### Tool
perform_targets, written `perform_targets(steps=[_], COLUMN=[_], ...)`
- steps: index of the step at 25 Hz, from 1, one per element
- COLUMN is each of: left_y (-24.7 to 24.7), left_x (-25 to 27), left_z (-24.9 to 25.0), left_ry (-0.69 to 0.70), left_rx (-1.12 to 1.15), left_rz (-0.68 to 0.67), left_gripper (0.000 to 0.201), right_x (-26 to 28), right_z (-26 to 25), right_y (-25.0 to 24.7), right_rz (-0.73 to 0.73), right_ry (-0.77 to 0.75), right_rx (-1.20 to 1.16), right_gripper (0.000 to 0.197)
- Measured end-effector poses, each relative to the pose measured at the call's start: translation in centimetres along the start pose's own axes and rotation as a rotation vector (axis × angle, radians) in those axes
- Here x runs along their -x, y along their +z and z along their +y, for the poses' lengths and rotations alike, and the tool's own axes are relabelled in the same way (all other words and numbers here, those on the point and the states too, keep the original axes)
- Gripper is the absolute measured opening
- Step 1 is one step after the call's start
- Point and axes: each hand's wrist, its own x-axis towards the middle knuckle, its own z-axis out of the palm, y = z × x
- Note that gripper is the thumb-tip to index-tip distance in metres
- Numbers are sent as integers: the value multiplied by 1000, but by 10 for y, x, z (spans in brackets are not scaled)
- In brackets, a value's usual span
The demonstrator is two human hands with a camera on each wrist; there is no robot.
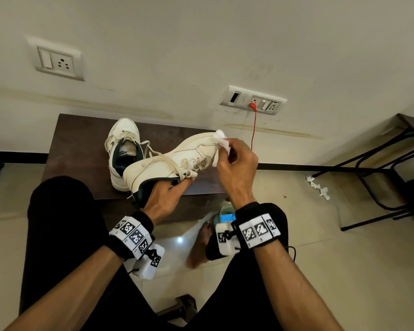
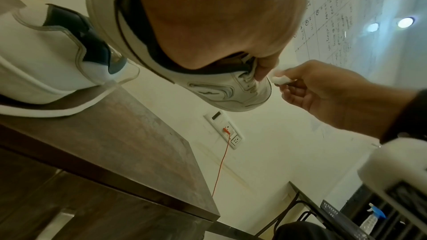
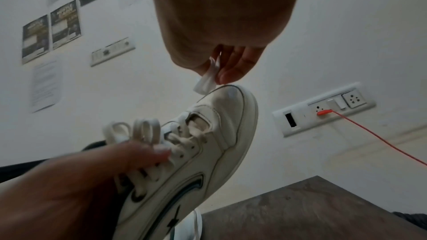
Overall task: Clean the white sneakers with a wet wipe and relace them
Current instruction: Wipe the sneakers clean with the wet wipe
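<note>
My left hand (image 1: 167, 194) is pushed into the opening of a white sneaker (image 1: 177, 161) and holds it raised over the table, toe pointing away to the right. Its laces (image 1: 163, 161) hang loose over the tongue. My right hand (image 1: 234, 158) pinches a white wet wipe (image 1: 221, 142) against the toe of that sneaker (image 3: 221, 116); in the right wrist view the wipe (image 3: 208, 78) sits between thumb and fingers right above the toe cap. The second white sneaker (image 1: 122, 149) stands on the dark wooden table (image 1: 77, 144) behind the first, laces loose.
The low table stands against a white wall with socket plates (image 1: 253, 100) and an orange cable (image 1: 253, 130) hanging down. Crumpled used wipes (image 1: 318, 187) lie on the tiled floor at the right, near a black metal frame (image 1: 378, 168). A wipe pack (image 1: 225, 216) sits below my right wrist.
</note>
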Motion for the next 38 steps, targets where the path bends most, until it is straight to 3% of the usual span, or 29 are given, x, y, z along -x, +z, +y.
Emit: perform_targets(steps=[2,5,6,7,10,11,14,15,19,21,24,26,28,31,33,35,37,38], left_y=[0,-6,-7,-8,-7,-6,-7,-8,-4,-6,-12,-11,-7,-2,-4,-7,-11,-14], left_x=[-3,-4,-4,-4,-3,-2,-3,-3,-6,-5,-4,-1,-2,-3,-4,-1,1,0], left_z=[-8,-9,-10,-12,-13,-11,-7,-5,-6,-6,-15,-15,-12,-7,-8,4,5,-1], left_ry=[21,-41,-55,-40,13,14,19,28,32,18,66,66,58,57,103,24,-67,-12], left_rx=[-53,-173,-202,-224,-262,-269,-271,-283,-371,-377,-420,-418,-360,-357,-399,-401,-363,-488], left_rz=[-16,-56,-66,-83,-121,-125,-129,-135,-146,-173,-220,-232,-235,-208,-225,-281,-342,-385], left_gripper=[32,46,48,52,63,61,50,48,42,52,85,89,81,56,67,80,60,49], right_x=[-2,25,25,18,-3,-3,17,18,-2,8,27,20,7,-1,10,25,30,29], right_z=[-5,-22,-22,-18,-2,-3,-19,-19,-3,-11,-29,-31,-27,-21,-29,-31,-23,-17], right_y=[3,9,5,3,-2,0,9,7,2,9,17,8,-1,0,8,7,-5,-13], right_rz=[-55,-456,-500,-456,-125,-118,-429,-452,-131,-231,-521,-669,-647,-429,-503,-651,-749,-762], right_ry=[-33,-239,-251,-222,-46,-43,-195,-216,-34,-78,-182,-149,-93,-30,-75,-135,-101,-53], right_rx=[39,71,75,73,103,113,102,113,122,99,25,4,1,23,-23,-61,-80,-75], right_gripper=[5,7,8,8,9,10,12,12,8,10,14,13,10,12,15,18,16,13])
